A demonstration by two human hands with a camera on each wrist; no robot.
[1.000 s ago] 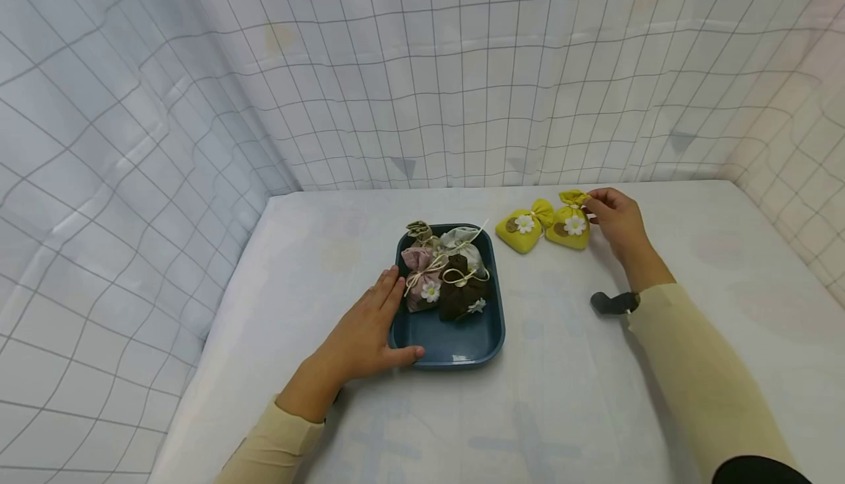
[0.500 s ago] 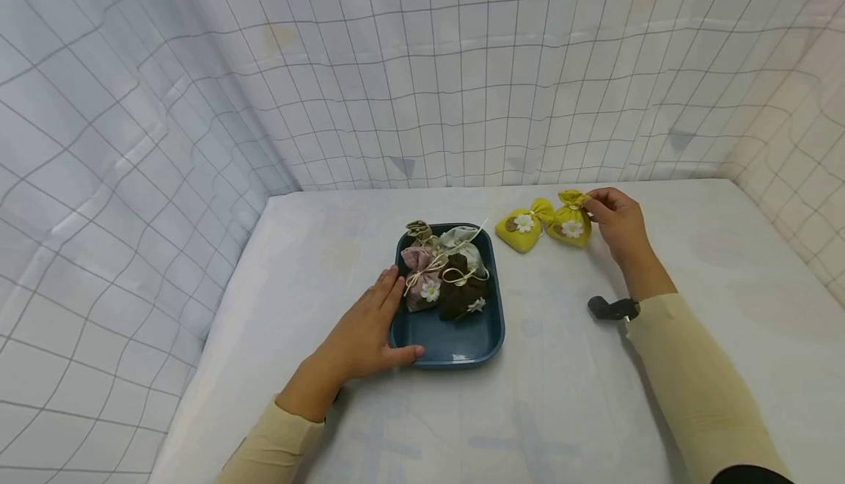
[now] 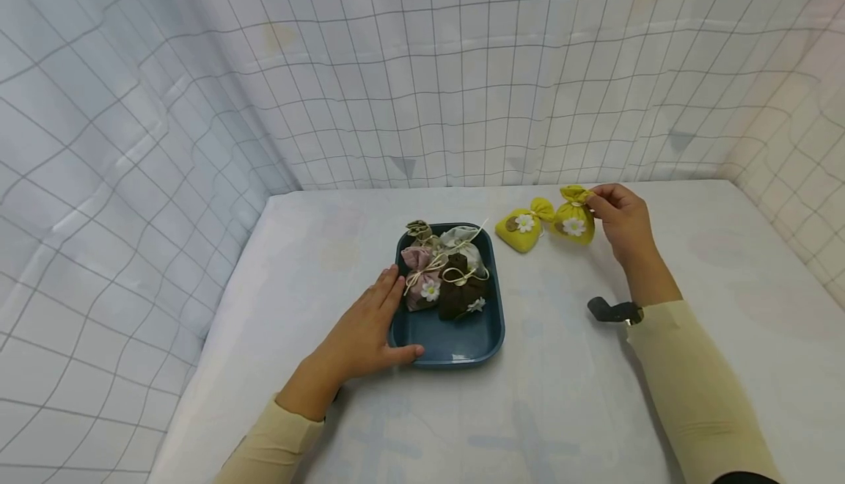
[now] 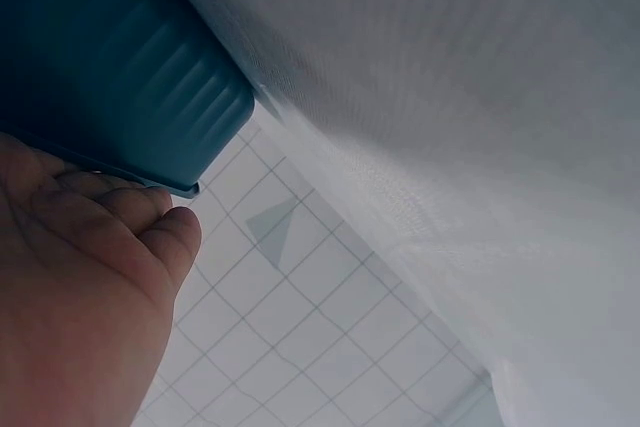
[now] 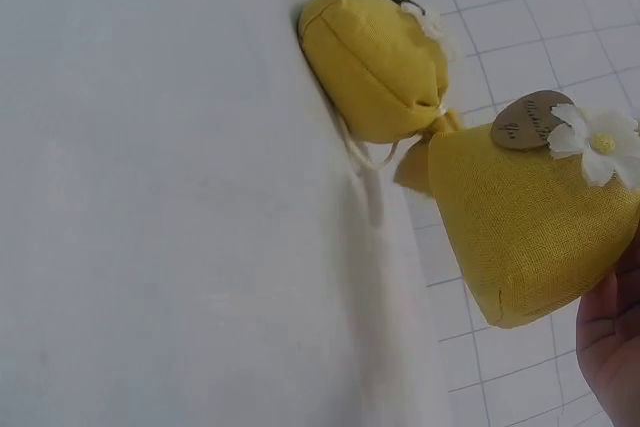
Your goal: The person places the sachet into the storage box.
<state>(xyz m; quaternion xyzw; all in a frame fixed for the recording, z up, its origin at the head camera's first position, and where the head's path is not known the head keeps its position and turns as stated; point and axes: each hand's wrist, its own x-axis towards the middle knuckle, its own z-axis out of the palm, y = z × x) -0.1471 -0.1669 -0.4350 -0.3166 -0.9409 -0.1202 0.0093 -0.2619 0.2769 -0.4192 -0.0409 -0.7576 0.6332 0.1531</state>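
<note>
My right hand point(image 3: 623, 220) pinches the gathered neck of a yellow drawstring pouch point(image 3: 576, 221), which bears a white flower and a brown tag. In the right wrist view this pouch point(image 5: 535, 222) hangs off the table. A second yellow pouch point(image 3: 518, 232) lies just left of it on the cloth. My left hand point(image 3: 363, 330) rests with straight fingers along the left rim of a blue tray point(image 3: 455, 345); in the left wrist view the fingers touch the tray's point(image 4: 150, 77) rim from outside. Inside the tray sit a pink pouch point(image 3: 421, 279), a dark brown pouch point(image 3: 458, 297) and a pale grey pouch point(image 3: 470, 253).
A beige-brown pouch top point(image 3: 419, 231) pokes up at the tray's far left corner. White cloth covers the table point(image 3: 568, 389). Grid-patterned curtains point(image 3: 462, 103) stand behind and at both sides.
My right hand has raised the right yellow pouch slightly and shifted it a little rightward. The left hand, the tray and the other yellow pouch have stayed in place.
</note>
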